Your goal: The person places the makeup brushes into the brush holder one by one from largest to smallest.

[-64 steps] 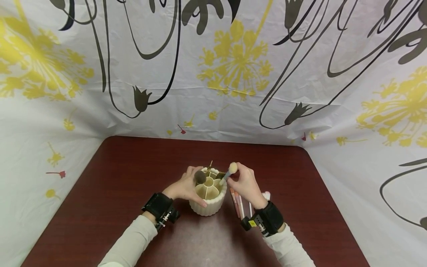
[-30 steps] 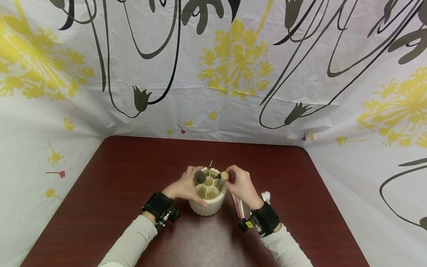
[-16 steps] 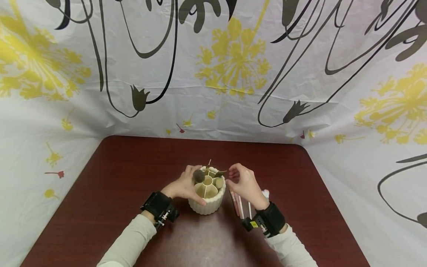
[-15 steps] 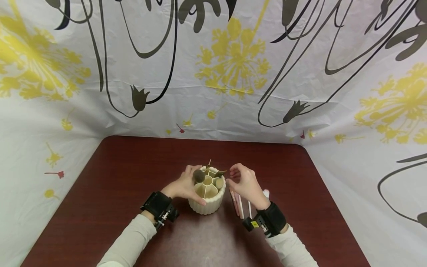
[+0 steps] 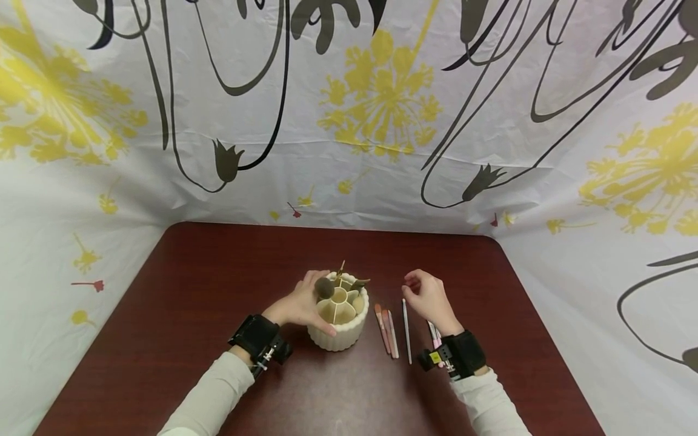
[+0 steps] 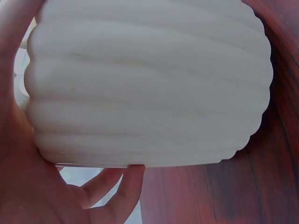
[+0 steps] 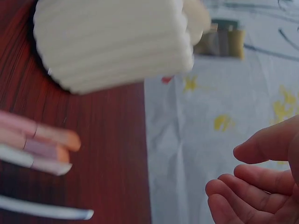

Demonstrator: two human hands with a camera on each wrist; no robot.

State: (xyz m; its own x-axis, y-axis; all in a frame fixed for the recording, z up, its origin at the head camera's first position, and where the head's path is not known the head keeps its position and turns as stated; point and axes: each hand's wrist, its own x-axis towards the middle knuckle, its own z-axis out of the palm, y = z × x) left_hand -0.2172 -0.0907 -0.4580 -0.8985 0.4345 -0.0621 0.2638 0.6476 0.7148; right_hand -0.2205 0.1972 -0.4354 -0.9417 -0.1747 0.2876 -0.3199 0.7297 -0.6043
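Note:
A cream, ribbed makeup brush holder [image 5: 338, 336] with petal-shaped compartments stands upright on the table. My left hand [image 5: 300, 307] holds its left side, thumb at the front and fingers behind. In the left wrist view the holder's ribbed wall [image 6: 149, 88] fills most of the picture. Inside the holder are a dark fluffy makeup brush [image 5: 325, 287], a pale-headed makeup brush [image 5: 358, 304] and others at the back. My right hand [image 5: 431, 303] hovers right of the holder above the table, fingers loosely bent, holding nothing. Close below it lies a thin white brush [image 5: 406, 336].
Several slim brushes with pink and white handles [image 5: 386, 330] lie just right of the holder. More brushes [image 5: 434, 333] show partly beneath the right wrist. The dark red table [image 5: 245, 254] meets a patterned cloth [image 5: 327, 206] at its back edge.
My right hand has lowered the pale-headed makeup brush into the holder's right compartment, let it go and moved away to the right. My left hand has stayed on the holder.

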